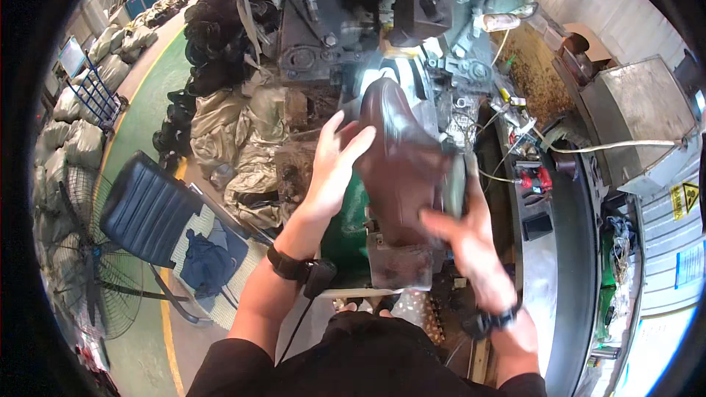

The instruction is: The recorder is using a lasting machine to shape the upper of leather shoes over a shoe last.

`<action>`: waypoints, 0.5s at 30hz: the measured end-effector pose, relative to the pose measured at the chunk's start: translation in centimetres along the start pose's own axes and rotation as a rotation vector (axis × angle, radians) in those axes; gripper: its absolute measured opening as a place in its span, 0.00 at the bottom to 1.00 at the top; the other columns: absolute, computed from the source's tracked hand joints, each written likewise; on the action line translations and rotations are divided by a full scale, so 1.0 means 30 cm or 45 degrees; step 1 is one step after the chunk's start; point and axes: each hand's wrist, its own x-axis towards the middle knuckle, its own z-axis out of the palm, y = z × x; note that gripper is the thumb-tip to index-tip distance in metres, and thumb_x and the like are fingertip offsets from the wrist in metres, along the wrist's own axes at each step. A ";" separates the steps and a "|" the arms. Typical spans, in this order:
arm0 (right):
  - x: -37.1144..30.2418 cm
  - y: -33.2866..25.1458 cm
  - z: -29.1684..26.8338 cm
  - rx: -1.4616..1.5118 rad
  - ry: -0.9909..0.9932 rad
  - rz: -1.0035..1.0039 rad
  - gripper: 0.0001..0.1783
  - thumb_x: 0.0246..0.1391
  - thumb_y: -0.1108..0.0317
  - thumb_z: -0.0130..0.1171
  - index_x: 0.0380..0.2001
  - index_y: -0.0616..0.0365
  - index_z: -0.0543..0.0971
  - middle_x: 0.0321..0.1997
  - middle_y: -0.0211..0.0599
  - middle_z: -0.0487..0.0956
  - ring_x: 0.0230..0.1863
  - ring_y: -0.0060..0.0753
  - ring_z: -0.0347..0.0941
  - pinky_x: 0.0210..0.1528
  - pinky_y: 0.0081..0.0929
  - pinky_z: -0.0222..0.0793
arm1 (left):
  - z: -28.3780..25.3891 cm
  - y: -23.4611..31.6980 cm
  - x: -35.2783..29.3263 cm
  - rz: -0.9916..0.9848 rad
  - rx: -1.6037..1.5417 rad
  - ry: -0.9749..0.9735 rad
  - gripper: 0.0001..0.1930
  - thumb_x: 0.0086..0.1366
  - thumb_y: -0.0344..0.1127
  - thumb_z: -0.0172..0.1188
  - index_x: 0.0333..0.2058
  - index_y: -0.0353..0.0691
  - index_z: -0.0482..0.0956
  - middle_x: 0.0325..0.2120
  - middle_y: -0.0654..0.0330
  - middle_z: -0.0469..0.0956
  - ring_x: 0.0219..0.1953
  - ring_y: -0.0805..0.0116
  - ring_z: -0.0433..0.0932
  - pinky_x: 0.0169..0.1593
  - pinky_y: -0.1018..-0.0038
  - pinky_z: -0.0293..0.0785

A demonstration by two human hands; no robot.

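Note:
A dark brown leather boot (401, 169) is in front of me at the machine, its rounded toe pointing away and its shaft toward me. The boot is slightly smeared by motion. My right hand (469, 231) grips it from the right, the thumb across the shaft and the other fingers mostly hidden behind a pale green edge (454, 184). Just left of the boot is my left hand (334, 169), open with its fingers apart; whether the fingertips touch the leather I cannot tell. Bright light falls on the machine behind the toe.
A greasy machine (316, 37) with bolted plates fills the far side. Crumpled tan sacks (250, 132) lie to its left. At left stand a black chair (147, 206) and a wire-caged fan (95, 257). A conveyor belt (573, 287) runs along the right, beside a red tool (535, 180).

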 end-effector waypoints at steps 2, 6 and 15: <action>-0.187 0.061 -0.052 -0.403 0.035 -0.390 0.61 0.47 0.76 0.73 0.75 0.66 0.43 0.72 0.54 0.61 0.72 0.49 0.59 0.74 0.43 0.53 | 0.076 0.120 -0.039 -0.244 -0.228 -0.417 0.32 0.63 0.33 0.72 0.62 0.35 0.69 0.50 0.58 0.79 0.51 0.68 0.78 0.60 0.69 0.73; -0.506 0.236 -0.126 -0.965 0.254 -0.687 0.69 0.46 0.73 0.75 0.76 0.66 0.31 0.79 0.58 0.45 0.78 0.59 0.45 0.79 0.51 0.33 | 0.187 0.120 -0.214 -0.176 -0.185 -0.875 0.38 0.52 0.33 0.80 0.60 0.35 0.71 0.50 0.59 0.79 0.52 0.69 0.78 0.60 0.68 0.72; -0.862 0.426 -0.312 -0.960 0.391 -0.535 0.78 0.43 0.58 0.82 0.77 0.33 0.26 0.78 0.58 0.49 0.77 0.54 0.53 0.72 0.52 0.58 | 0.431 0.048 -0.445 -0.473 -0.433 -1.141 0.27 0.55 0.28 0.76 0.53 0.30 0.77 0.42 0.58 0.83 0.44 0.70 0.82 0.53 0.69 0.77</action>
